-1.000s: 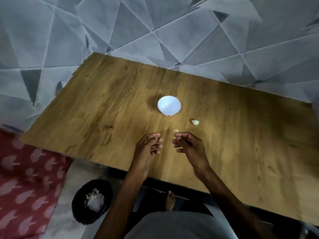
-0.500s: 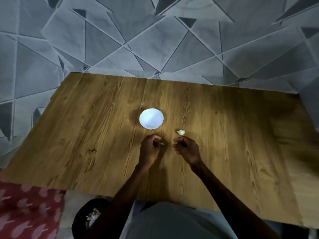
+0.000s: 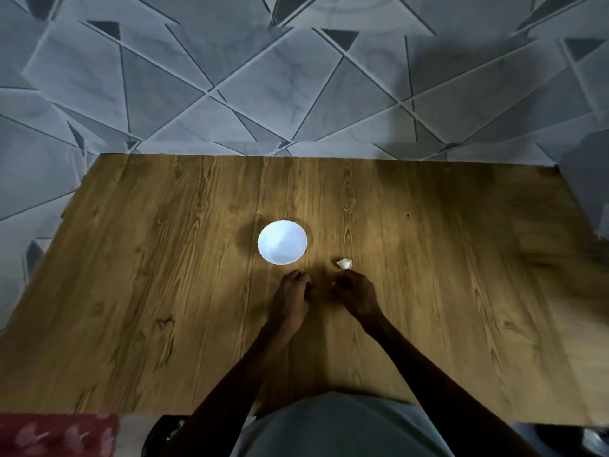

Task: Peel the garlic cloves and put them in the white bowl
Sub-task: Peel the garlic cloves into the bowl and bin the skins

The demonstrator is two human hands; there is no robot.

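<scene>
Garlic may sit between the bunched fingertips, but that is too small and dim to tell. The left hand (image 3: 291,293) and right hand (image 3: 356,291) hover close together, fingers curled, their hold unclear. Just beyond the right hand a pale garlic clove (image 3: 344,263) lies on the wooden table (image 3: 164,291), near the white bowl (image 3: 273,255) but outside it. The bowl looks empty, so most of the work seems left.

A pale, unpeeled-looking garlic clove (image 3: 344,263) lies on the bench just beyond the right grip (image 3: 351,286). The round white bowl (image 3: 282,242) stands upright just beyond the left grip (image 3: 293,290).
</scene>
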